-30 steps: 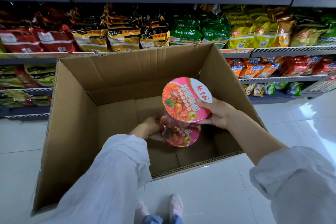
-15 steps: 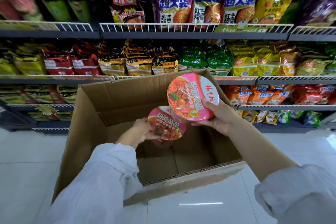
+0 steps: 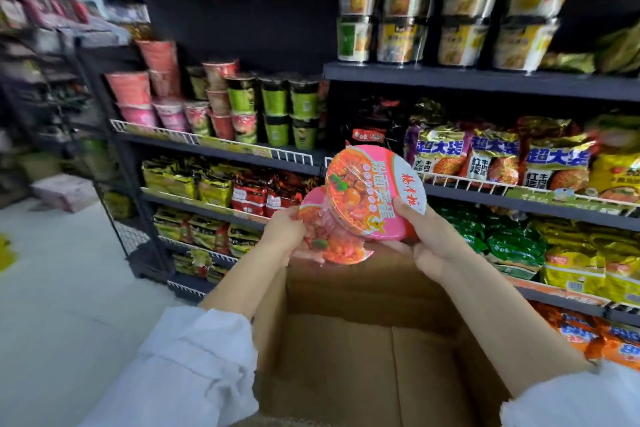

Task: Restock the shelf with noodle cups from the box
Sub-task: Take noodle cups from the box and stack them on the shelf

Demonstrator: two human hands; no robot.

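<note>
Pink noodle bowls (image 3: 372, 191), one gripped per hand: left hand (image 3: 284, 230), right hand (image 3: 427, 236); pink cup row (image 3: 138, 104) up-left of bowls, left hand nearer.

I see open room above the stacked cups (image 3: 221, 104) on the wire-fronted shelf (image 3: 214, 146). The wire rail (image 3: 294, 156) bars its front edge; packets (image 3: 242, 191) fill the tier below

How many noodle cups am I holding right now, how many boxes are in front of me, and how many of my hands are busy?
Pink noodle cups in hand: 2, the upper cup in the right hand and the lower cup in the left hand
Cardboard boxes: 1
Hands busy: 2
Total: 5
</note>
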